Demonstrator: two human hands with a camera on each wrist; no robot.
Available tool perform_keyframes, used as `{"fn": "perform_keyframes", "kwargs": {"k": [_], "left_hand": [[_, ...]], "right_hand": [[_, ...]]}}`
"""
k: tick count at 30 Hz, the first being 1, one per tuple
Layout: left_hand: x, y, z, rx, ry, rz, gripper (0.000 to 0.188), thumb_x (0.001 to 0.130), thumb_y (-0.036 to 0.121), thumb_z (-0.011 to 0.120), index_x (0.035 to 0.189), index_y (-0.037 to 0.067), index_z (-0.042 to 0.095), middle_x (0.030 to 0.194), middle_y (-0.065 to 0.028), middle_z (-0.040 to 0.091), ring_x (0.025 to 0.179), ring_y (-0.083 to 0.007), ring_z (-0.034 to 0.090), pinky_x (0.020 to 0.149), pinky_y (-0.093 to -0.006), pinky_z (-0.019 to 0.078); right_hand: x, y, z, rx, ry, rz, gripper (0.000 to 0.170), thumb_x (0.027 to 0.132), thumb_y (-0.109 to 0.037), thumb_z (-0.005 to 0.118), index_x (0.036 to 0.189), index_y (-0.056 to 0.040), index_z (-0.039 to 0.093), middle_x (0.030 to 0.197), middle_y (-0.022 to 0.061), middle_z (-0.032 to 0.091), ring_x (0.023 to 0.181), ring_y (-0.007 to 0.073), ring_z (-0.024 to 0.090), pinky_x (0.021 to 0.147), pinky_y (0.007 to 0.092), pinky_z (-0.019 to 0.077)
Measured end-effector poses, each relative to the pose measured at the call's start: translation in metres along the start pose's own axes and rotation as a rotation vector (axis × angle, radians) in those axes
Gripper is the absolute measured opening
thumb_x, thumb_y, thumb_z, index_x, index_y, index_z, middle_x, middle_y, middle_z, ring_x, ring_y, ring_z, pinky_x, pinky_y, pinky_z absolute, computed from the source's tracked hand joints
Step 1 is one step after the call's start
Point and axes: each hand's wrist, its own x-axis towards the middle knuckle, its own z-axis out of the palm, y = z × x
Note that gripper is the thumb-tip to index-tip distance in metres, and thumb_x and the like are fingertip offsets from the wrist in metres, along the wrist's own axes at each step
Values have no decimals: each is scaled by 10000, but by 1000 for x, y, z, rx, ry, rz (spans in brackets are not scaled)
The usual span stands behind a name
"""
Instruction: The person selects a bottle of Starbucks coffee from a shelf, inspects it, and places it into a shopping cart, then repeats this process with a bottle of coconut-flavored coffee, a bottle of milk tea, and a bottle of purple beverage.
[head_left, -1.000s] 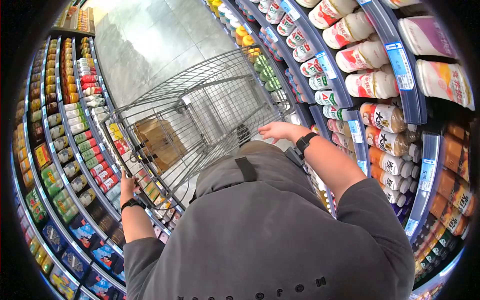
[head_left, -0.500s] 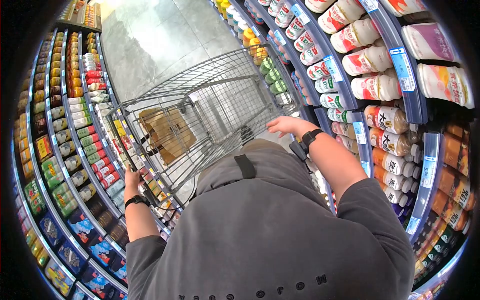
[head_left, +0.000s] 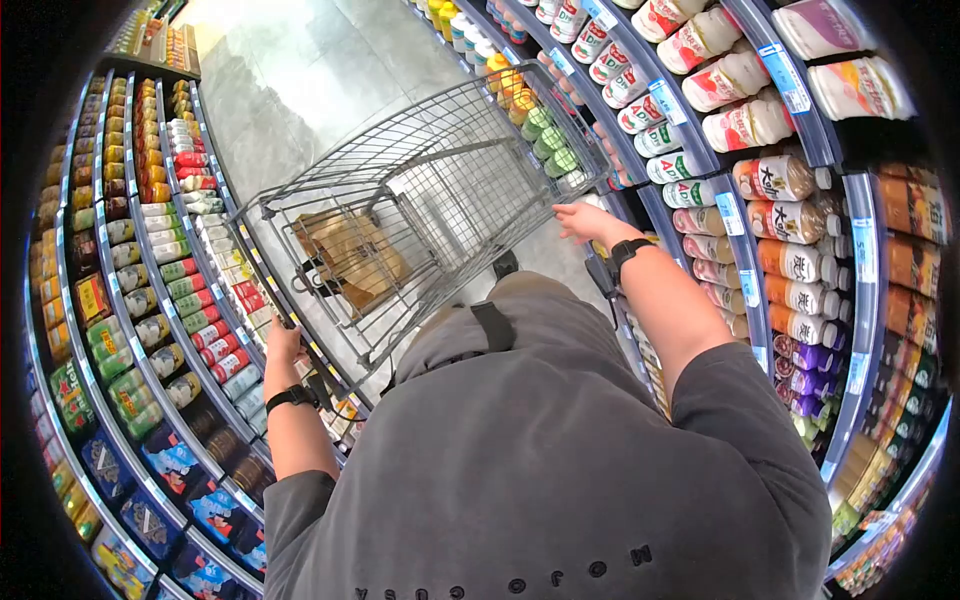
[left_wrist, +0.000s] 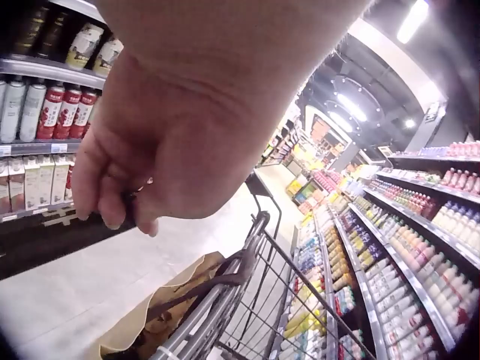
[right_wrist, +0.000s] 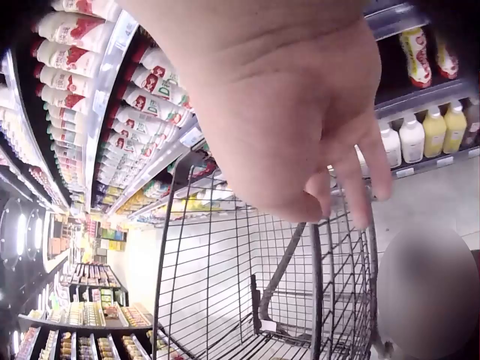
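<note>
A grey wire shopping cart [head_left: 480,205] stands in front of the person. A brown paper bag [head_left: 355,255] shows through its wires on the left side. My left hand [head_left: 286,345] hangs to the left of the cart, beside the low shelf edge. In the left wrist view its fingers [left_wrist: 112,210] curl loosely toward the thumb, apart from the cart's frame. My right hand [head_left: 590,222] is held out near the cart's right rear corner. Its fingers [right_wrist: 360,184] are relaxed and spread a little, overlapping the cart's wires in the right wrist view, with nothing held.
Shelves of cans and cartons [head_left: 195,310] line the left side. On the right, shelves [head_left: 720,230] carry rows of bottled drinks close to the right arm. A grey tiled floor [head_left: 300,90] runs ahead between them.
The cart has shifted slightly up and right in the head view. The left hand has moved up and right, the right hand a little up and right. The shelves have shifted too.
</note>
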Motion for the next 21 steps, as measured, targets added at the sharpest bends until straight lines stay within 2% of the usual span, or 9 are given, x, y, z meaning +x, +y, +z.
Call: {"fn": "perform_keyframes", "kwargs": {"k": [2,4,5,7,9,11,17,19,21], "left_hand": [[-15,14,-5,-12,-23,4,792,962,142,679,1608,159,222,758,-161,693,584,-268,708,480,-415,599],[-11,9,-8,38,-39,46,787,964,153,683,1604,146,226,760,-161,695,577,-267,706,486,-411,596],[-8,4,-9,94,-54,82,783,966,164,687,1601,132,230,762,-160,698,570,-267,703,493,-407,594],[-22,8,-15,35,-88,103,783,969,187,694,1599,110,236,784,-170,709,557,-272,696,501,-400,585],[-17,2,-16,42,-94,153,793,972,203,702,1604,108,232,802,-172,714,548,-266,688,490,-391,569],[-4,-12,-12,-10,-93,173,820,970,226,717,1615,117,224,794,-163,718,543,-246,685,471,-377,549],[7,-33,-12,-170,-191,261,889,968,312,734,1651,170,184,696,-116,690,490,-202,615,434,-343,463],[3,-33,-13,-130,-170,264,903,957,348,745,1656,186,197,686,-111,681,486,-199,602,438,-344,456],[-1,-33,-12,-83,-95,308,828,936,353,764,1619,166,335,656,-100,655,485,-178,596,441,-336,462]], "right_hand": [[-2,21,13,120,77,-55,557,1042,-234,504,1583,-134,416,1473,73,593,1048,191,727,775,350,584],[-16,38,25,312,178,-117,573,1050,-270,544,1590,-143,400,1505,76,569,1010,193,735,764,335,576],[-27,46,32,307,182,-117,573,1050,-270,544,1590,-143,400,1505,76,569,1010,193,735,764,335,576],[-54,54,48,475,212,-42,648,1025,-246,604,1603,-89,356,1373,34,627,1032,177,714,806,320,553],[-85,62,73,547,302,0,583,1008,-286,653,1528,-87,482,1214,16,670,963,156,717,691,248,542],[-88,102,93,623,351,5,564,991,-291,681,1489,-78,523,1266,34,675,963,158,720,672,236,539],[-167,140,171,757,447,78,489,1006,-222,651,1463,-89,538,1349,72,672,952,194,740,732,297,567],[-185,156,190,750,451,111,467,1014,-217,635,1454,-95,538,1346,77,676,943,197,742,751,305,571],[-206,167,205,770,484,130,464,1018,-213,626,1452,-82,530,1335,78,681,949,197,738,761,310,574]]}}
